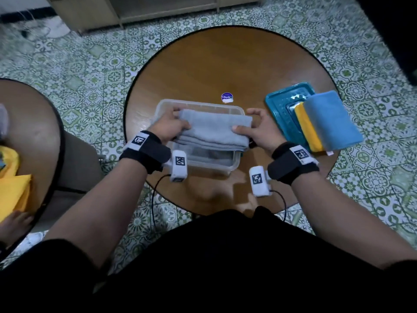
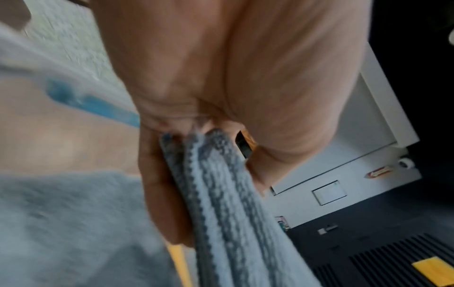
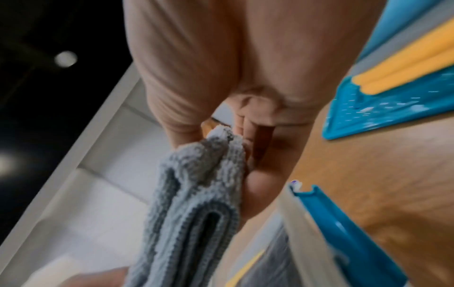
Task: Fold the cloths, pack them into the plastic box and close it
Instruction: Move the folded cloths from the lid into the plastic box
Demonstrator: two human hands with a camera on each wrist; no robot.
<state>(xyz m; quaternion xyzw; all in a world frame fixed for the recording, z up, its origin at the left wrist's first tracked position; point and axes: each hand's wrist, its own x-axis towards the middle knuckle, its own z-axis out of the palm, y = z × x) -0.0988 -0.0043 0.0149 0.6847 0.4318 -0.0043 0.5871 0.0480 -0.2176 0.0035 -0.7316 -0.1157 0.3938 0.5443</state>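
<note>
Left hand [image 1: 171, 127], right hand [image 1: 255, 132]: each pinches one end of folded grey cloth [image 1: 214, 129], thumbs on top, cloth held just above open plastic box [image 1: 162, 105].

Risk: soft terry layers may splay or snag on rigid clear rim if lowered askew.

Farther right: teal lid [image 1: 277, 102], glossy, carrying folded blue cloth [image 1: 331, 120] over yellow cloth [image 1: 306, 127]; could slide off.

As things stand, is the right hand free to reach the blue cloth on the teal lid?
Probably not yet. The right hand grips one end of the folded grey cloth over the plastic box. The blue cloth lies close beside it, with nothing between.
</note>
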